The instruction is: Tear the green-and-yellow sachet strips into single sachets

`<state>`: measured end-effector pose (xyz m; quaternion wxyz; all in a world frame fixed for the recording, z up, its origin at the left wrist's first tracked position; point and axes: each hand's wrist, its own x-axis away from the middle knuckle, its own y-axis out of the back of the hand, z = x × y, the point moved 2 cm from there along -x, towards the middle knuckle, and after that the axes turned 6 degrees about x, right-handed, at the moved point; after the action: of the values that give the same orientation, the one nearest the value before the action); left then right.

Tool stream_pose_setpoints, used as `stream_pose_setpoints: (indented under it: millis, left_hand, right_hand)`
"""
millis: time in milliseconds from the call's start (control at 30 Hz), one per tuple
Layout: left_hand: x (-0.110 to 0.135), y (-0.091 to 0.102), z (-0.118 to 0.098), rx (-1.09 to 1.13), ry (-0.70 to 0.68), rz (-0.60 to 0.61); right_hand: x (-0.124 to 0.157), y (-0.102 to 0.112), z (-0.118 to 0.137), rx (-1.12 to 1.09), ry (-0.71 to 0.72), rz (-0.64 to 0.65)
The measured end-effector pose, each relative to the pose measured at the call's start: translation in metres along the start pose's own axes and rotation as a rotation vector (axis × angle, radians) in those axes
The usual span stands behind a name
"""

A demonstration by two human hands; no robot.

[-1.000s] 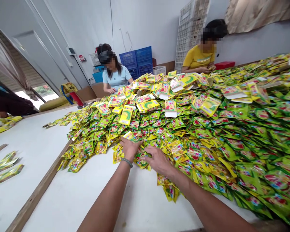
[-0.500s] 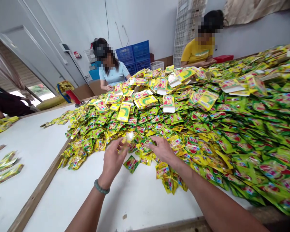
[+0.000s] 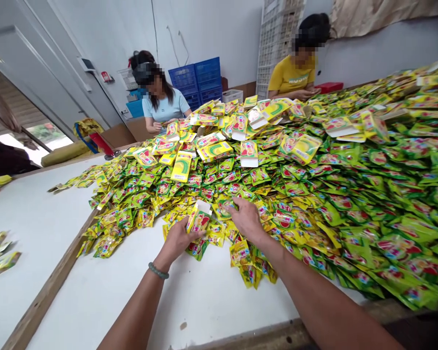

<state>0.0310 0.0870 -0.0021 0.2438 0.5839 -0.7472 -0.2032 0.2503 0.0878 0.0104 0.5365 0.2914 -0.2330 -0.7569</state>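
Note:
My left hand (image 3: 180, 238) is closed round a small yellow-green carton (image 3: 199, 219) printed with fruit. The carton's white end flap stands open at the top, tilted away from me. My right hand (image 3: 246, 219) is at the front of the heap, thumb and fingers pinched on a small green packet (image 3: 224, 208). Part of that packet is hidden among its neighbours. Below the carton, a loose green packet (image 3: 197, 249) lies partly under my left fingers. The large heap of green and yellow packets (image 3: 299, 194) spreads in front of both hands.
Yellow cartons (image 3: 215, 151) lie on top of the heap. A wooden strip (image 3: 54, 277) divides the white table (image 3: 200, 306). Two people sit across, one in a light blue shirt (image 3: 168, 107), one in a yellow shirt (image 3: 294, 78). Blue crates (image 3: 197, 80) are stacked behind.
The carton in my left hand has turned so its printed face and open flap show clearly. My right hand has shifted slightly at the heap's edge. The view has swung a little to the right.

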Motion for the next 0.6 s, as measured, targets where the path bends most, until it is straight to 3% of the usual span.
stream_pose_setpoints:
  millis: [67,133,233,333,467,600]
  left_hand:
    - [0.008,-0.002,-0.002,0.162,-0.029,0.037]
    - [0.016,-0.005,-0.004,0.303,-0.054,0.075]
    - [0.025,-0.011,-0.002,0.535,-0.033,0.101]
    - [0.029,-0.015,0.004,0.700,0.004,0.052]
    - [0.032,-0.016,0.008,0.718,0.010,0.109]
    - [0.031,-0.014,0.008,0.642,0.031,0.216]
  right_hand:
    - [-0.002,0.003,0.000,-0.131,-0.021,-0.114]
    - [-0.002,0.001,0.001,-0.254,-0.005,-0.105]
    - [0.001,-0.007,0.004,-0.257,0.083,0.093]
    - [0.003,-0.010,0.002,-0.149,0.127,0.242]
    - [0.001,-0.008,-0.002,-0.133,0.205,0.355]
    - [0.002,-0.008,-0.001,-0.143,0.179,0.325]
